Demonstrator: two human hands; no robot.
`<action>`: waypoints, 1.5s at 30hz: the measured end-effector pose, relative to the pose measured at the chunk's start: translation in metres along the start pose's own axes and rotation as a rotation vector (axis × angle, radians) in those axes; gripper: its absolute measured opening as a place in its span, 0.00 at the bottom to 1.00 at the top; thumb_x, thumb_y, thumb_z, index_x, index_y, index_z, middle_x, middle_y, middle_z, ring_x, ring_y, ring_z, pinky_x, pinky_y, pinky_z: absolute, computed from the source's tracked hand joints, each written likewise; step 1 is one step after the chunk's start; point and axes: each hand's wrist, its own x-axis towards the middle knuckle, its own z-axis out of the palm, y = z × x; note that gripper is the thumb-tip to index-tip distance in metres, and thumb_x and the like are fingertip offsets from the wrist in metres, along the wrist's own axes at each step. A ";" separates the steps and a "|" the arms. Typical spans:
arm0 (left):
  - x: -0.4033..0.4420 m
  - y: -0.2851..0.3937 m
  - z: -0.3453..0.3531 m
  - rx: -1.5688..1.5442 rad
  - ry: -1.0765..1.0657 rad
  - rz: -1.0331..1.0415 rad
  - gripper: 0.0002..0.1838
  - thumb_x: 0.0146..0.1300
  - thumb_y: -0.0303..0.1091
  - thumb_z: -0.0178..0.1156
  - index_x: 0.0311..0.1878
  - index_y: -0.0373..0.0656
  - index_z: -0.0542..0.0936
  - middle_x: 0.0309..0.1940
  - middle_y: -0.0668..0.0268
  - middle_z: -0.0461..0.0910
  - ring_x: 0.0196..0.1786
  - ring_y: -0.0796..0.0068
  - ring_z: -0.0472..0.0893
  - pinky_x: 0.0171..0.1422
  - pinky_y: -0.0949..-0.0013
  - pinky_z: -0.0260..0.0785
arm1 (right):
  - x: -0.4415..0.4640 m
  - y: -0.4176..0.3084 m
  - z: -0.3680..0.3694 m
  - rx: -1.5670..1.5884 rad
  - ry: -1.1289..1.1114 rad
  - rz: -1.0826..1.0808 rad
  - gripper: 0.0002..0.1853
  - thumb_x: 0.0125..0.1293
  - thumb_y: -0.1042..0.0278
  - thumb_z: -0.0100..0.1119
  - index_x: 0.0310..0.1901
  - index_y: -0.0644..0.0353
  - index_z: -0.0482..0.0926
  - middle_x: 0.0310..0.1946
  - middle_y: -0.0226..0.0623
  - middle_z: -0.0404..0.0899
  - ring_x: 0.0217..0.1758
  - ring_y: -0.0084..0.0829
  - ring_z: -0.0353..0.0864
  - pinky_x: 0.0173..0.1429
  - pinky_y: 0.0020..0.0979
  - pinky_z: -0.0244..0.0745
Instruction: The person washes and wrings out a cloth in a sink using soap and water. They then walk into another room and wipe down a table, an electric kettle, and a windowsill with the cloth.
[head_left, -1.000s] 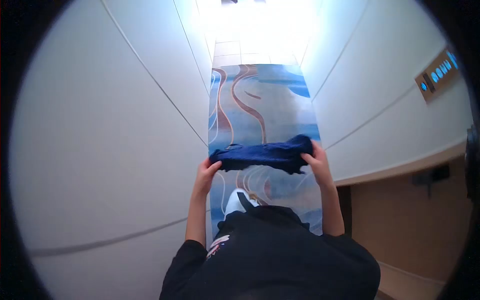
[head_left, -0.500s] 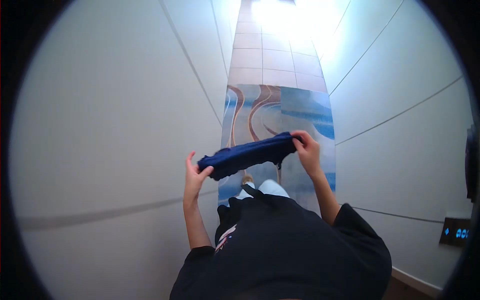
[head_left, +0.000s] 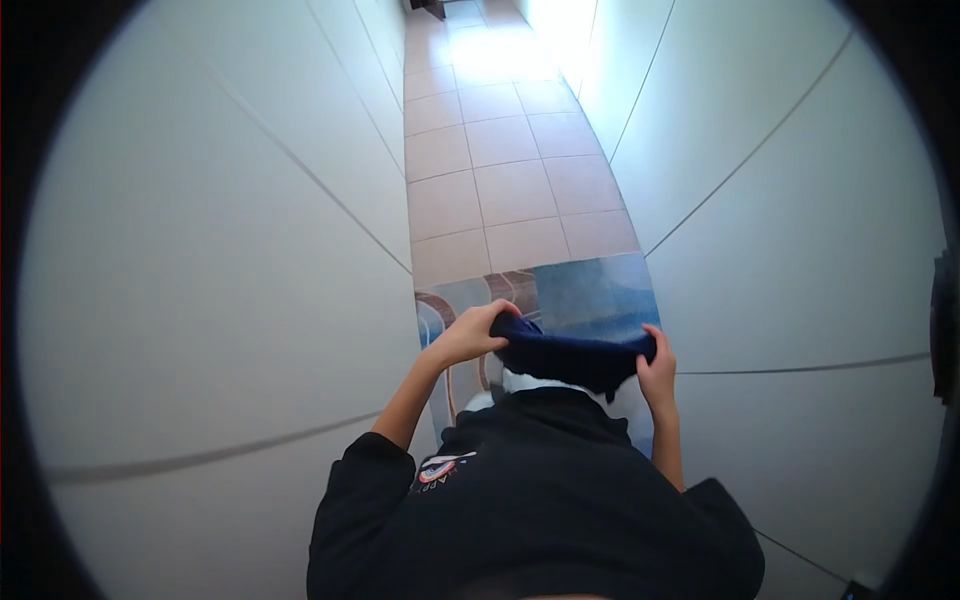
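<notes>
A dark blue piece of cloth [head_left: 570, 358] with a ruffled lower edge is stretched between my two hands, in front of my waist. My left hand [head_left: 474, 334] pinches its left end, thumb below and fingers above. On the other end, my right hand [head_left: 656, 376] grips it with thumb and fingers. The cloth sags a little in the middle and hangs over my light trousers. Its exact kind I cannot make out.
Pale panelled walls stand close on the left [head_left: 230, 270] and right [head_left: 790, 250]. Underfoot lies a blue, grey and brown patterned mat [head_left: 595, 298]. Beyond it, pinkish floor tiles [head_left: 515, 190] run toward a bright patch of light. A dark object [head_left: 942, 330] sits at the right edge.
My left hand has moved right and slightly up, and my right hand has moved right and down, both still holding the cloth. The view has tilted up, showing more floor tiles.
</notes>
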 end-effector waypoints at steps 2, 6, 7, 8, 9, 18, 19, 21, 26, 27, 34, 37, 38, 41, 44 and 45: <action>0.034 -0.020 -0.043 -0.004 0.078 -0.094 0.23 0.44 0.21 0.56 0.48 0.40 0.70 0.39 0.54 0.76 0.44 0.61 0.77 0.51 0.67 0.67 | 0.083 -0.015 0.032 0.024 -0.053 -0.051 0.23 0.46 0.83 0.48 0.48 0.62 0.71 0.42 0.48 0.73 0.47 0.48 0.72 0.53 0.36 0.67; 0.078 -0.094 -0.108 0.044 0.379 -0.166 0.22 0.44 0.19 0.53 0.47 0.39 0.70 0.41 0.52 0.75 0.47 0.55 0.75 0.54 0.64 0.66 | 0.247 -0.037 0.092 0.118 -0.216 -0.199 0.19 0.50 0.82 0.50 0.47 0.62 0.72 0.41 0.48 0.74 0.46 0.47 0.74 0.51 0.36 0.68; 0.090 -0.110 -0.127 -0.015 0.412 -0.210 0.21 0.44 0.19 0.53 0.46 0.39 0.71 0.42 0.53 0.75 0.46 0.56 0.75 0.53 0.64 0.66 | 0.292 -0.042 0.111 0.132 -0.237 -0.252 0.17 0.52 0.81 0.52 0.47 0.63 0.72 0.41 0.48 0.75 0.46 0.46 0.75 0.51 0.34 0.69; 0.105 -0.123 -0.148 -0.072 0.445 -0.253 0.20 0.45 0.19 0.53 0.46 0.39 0.72 0.42 0.55 0.75 0.46 0.57 0.75 0.52 0.64 0.66 | 0.336 -0.047 0.128 0.157 -0.273 -0.282 0.16 0.53 0.80 0.52 0.46 0.63 0.73 0.40 0.48 0.76 0.44 0.46 0.76 0.49 0.35 0.69; 0.126 -0.130 -0.175 -0.040 0.491 -0.314 0.18 0.45 0.19 0.55 0.44 0.39 0.73 0.41 0.56 0.75 0.45 0.59 0.75 0.51 0.64 0.66 | 0.381 -0.053 0.143 0.184 -0.311 -0.313 0.14 0.54 0.80 0.52 0.45 0.63 0.73 0.39 0.48 0.76 0.43 0.46 0.76 0.48 0.35 0.70; 0.319 -0.169 -0.343 0.442 0.890 -0.209 0.06 0.46 0.25 0.63 0.31 0.42 0.80 0.42 0.61 0.72 0.49 0.61 0.67 0.53 0.64 0.61 | 0.599 -0.034 0.200 0.082 -0.354 -0.218 0.06 0.58 0.72 0.55 0.36 0.63 0.76 0.36 0.44 0.76 0.36 0.45 0.76 0.39 0.35 0.71; 0.342 -0.175 -0.371 0.376 0.859 -0.176 0.06 0.45 0.25 0.63 0.30 0.42 0.80 0.47 0.59 0.71 0.52 0.58 0.65 0.56 0.61 0.58 | 0.611 -0.038 0.205 0.064 -0.344 -0.159 0.06 0.58 0.72 0.55 0.35 0.63 0.77 0.36 0.43 0.76 0.35 0.44 0.76 0.39 0.34 0.71; 0.427 -0.192 -0.426 0.260 0.763 -0.071 0.08 0.45 0.21 0.60 0.31 0.40 0.80 0.46 0.60 0.74 0.50 0.61 0.70 0.51 0.65 0.64 | 0.659 -0.013 0.220 0.003 -0.210 -0.212 0.07 0.58 0.71 0.56 0.35 0.65 0.76 0.38 0.42 0.76 0.35 0.41 0.77 0.39 0.33 0.71; 0.642 -0.213 -0.514 0.006 0.500 0.129 0.10 0.46 0.16 0.57 0.33 0.37 0.80 0.33 0.62 0.80 0.38 0.73 0.78 0.43 0.75 0.68 | 0.745 0.051 0.243 0.279 -0.078 0.266 0.08 0.60 0.70 0.56 0.35 0.67 0.76 0.30 0.33 0.76 0.31 0.22 0.73 0.37 0.24 0.67; 0.686 -0.208 -0.521 0.011 0.509 0.110 0.09 0.46 0.16 0.57 0.33 0.36 0.80 0.31 0.63 0.80 0.36 0.75 0.78 0.42 0.76 0.68 | 0.772 0.060 0.232 0.304 -0.081 0.390 0.08 0.60 0.70 0.56 0.35 0.67 0.76 0.27 0.31 0.75 0.31 0.18 0.71 0.37 0.22 0.66; 0.838 -0.251 -0.570 -0.184 0.756 0.116 0.08 0.50 0.19 0.58 0.35 0.36 0.78 0.24 0.67 0.77 0.30 0.81 0.76 0.37 0.79 0.67 | 0.985 0.087 0.254 0.338 0.111 0.151 0.09 0.63 0.68 0.53 0.35 0.65 0.75 0.23 0.28 0.71 0.29 0.15 0.67 0.36 0.20 0.65; 0.825 -0.283 -0.604 -0.130 0.841 -0.021 0.05 0.54 0.21 0.58 0.35 0.35 0.76 0.27 0.67 0.77 0.33 0.81 0.75 0.39 0.78 0.67 | 1.079 0.057 0.286 0.465 -0.106 0.122 0.10 0.63 0.66 0.52 0.35 0.65 0.75 0.22 0.28 0.72 0.27 0.17 0.68 0.32 0.22 0.67; 0.806 -0.301 -0.594 -0.117 0.933 0.021 0.05 0.54 0.22 0.58 0.35 0.35 0.76 0.27 0.67 0.77 0.33 0.81 0.75 0.40 0.78 0.67 | 1.083 0.068 0.305 0.566 -0.145 0.003 0.10 0.63 0.66 0.52 0.35 0.65 0.75 0.21 0.28 0.72 0.25 0.18 0.69 0.31 0.22 0.67; 0.819 -0.302 -0.615 -0.173 1.043 -0.159 0.04 0.57 0.22 0.58 0.36 0.35 0.77 0.28 0.68 0.77 0.34 0.81 0.74 0.42 0.78 0.67 | 1.202 0.032 0.301 0.496 -0.392 -0.110 0.10 0.60 0.66 0.55 0.34 0.65 0.76 0.19 0.33 0.74 0.23 0.20 0.71 0.29 0.23 0.67; 0.878 -0.326 -0.685 -0.182 1.220 -0.222 0.02 0.58 0.22 0.57 0.35 0.35 0.75 0.32 0.65 0.78 0.37 0.79 0.75 0.46 0.77 0.68 | 1.339 0.007 0.368 0.423 -0.430 -0.278 0.09 0.58 0.66 0.56 0.34 0.64 0.77 0.19 0.40 0.74 0.21 0.25 0.72 0.28 0.25 0.67; 0.882 -0.322 -0.709 -0.191 1.261 -0.209 0.02 0.58 0.22 0.57 0.34 0.35 0.75 0.33 0.63 0.79 0.38 0.78 0.76 0.48 0.76 0.68 | 1.358 -0.002 0.386 0.349 -0.435 -0.288 0.09 0.57 0.65 0.56 0.34 0.62 0.78 0.20 0.41 0.74 0.21 0.31 0.72 0.28 0.28 0.67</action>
